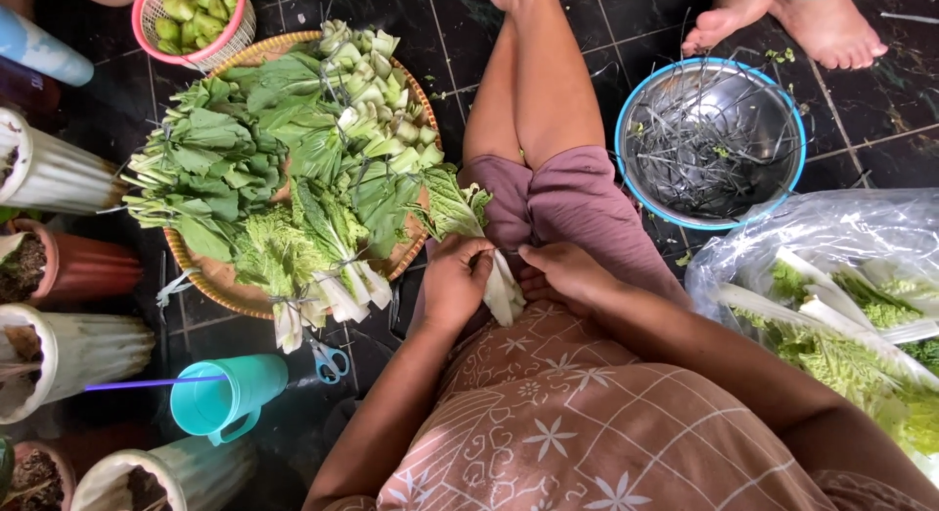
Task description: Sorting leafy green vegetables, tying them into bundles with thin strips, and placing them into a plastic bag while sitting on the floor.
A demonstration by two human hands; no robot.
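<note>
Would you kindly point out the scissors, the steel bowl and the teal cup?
scissors [330, 360]: head view, on the blue handles.
steel bowl [773, 100]: head view, on the inner wall.
teal cup [227, 395]: head view, on its side.

Both hands held a bundle of leafy greens [469, 227] over the lap: left hand [455, 281] gripped the white stalks, right hand [567, 274] touched them beside the woven tray [220, 286].
</note>
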